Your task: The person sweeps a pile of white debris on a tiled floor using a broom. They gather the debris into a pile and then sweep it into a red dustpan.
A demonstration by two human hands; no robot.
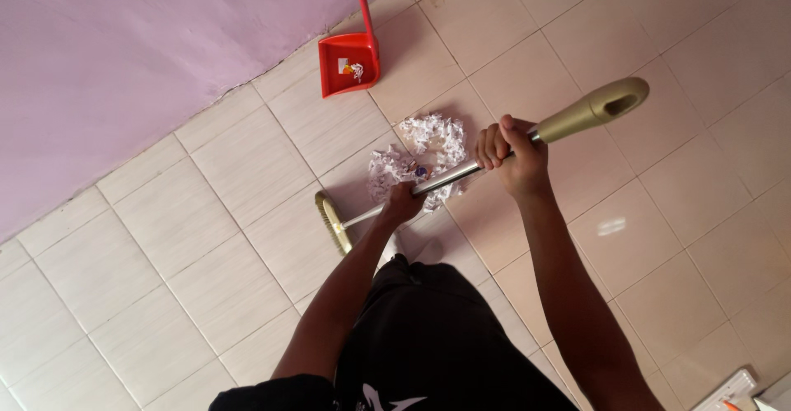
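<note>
Both my hands grip a broom's metal pole (449, 179). My left hand (401, 203) holds it low, closer to the gold brush head (332, 224), which rests on the tiled floor. My right hand (512, 149) holds it higher, just below the gold handle end (595, 107). A pile of crumpled white paper scraps (416, 154) lies on the floor under the pole, between the brush head and the red dustpan (348, 63). The dustpan stands against the wall with a little litter in it.
A pink wall (124, 65) runs along the top left. Beige floor tiles (659, 131) fill the remaining view. My black shorts (428, 337) and feet are below the pole. A white object (729, 390) shows at the bottom right corner.
</note>
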